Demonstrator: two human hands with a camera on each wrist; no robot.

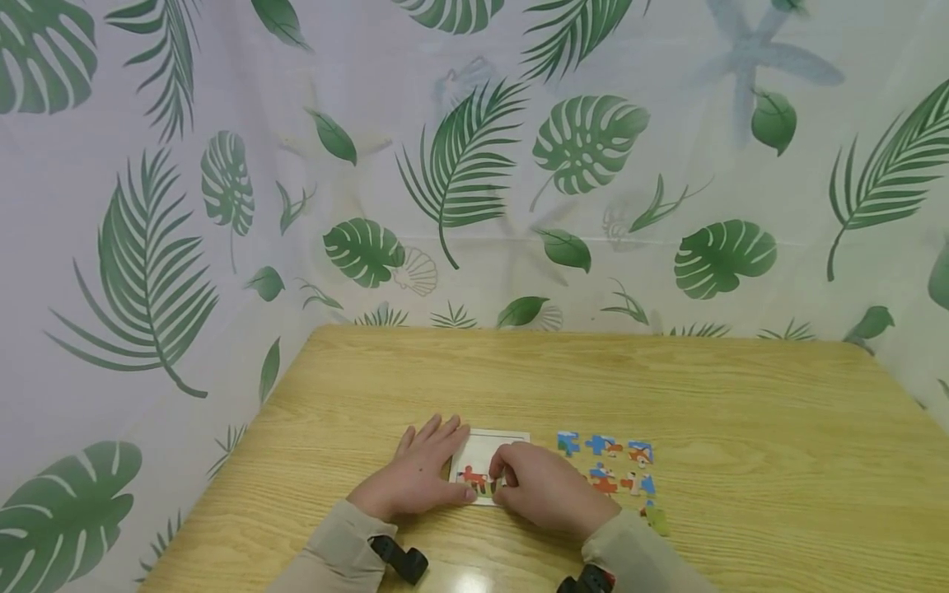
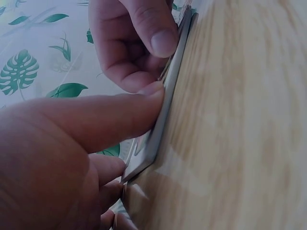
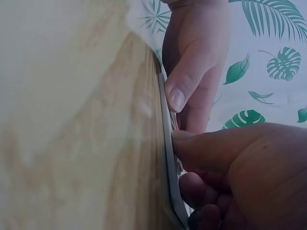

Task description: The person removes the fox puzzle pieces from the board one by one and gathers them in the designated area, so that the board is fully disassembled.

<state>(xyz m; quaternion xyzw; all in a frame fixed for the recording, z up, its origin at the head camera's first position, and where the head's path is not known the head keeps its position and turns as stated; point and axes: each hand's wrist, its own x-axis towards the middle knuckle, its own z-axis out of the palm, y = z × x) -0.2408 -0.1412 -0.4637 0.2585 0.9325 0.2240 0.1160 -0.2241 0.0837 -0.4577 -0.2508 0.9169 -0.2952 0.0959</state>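
A small pale puzzle board (image 1: 485, 445) lies on the table between the two hands. Red and green puzzle pieces (image 1: 472, 476) sit along its near left part. My left hand (image 1: 418, 478) rests at the board's left side with fingers straight and spread, its thumb touching the near edge. The thumb (image 2: 129, 117) presses on that edge in the left wrist view. Over the board's near right part, my right hand (image 1: 549, 490) has curled fingers and pinches a puzzle piece, mostly hidden by the fingers. In the right wrist view its thumb (image 3: 206, 146) is at the board's edge.
Several loose puzzle pieces (image 1: 602, 479) in blue, red, white and green lie to the right of the board, just beyond the right hand. The wooden table (image 1: 593, 371) reaches back to a leaf-patterned curtain (image 1: 474, 280). Black straps with small devices circle both wrists.
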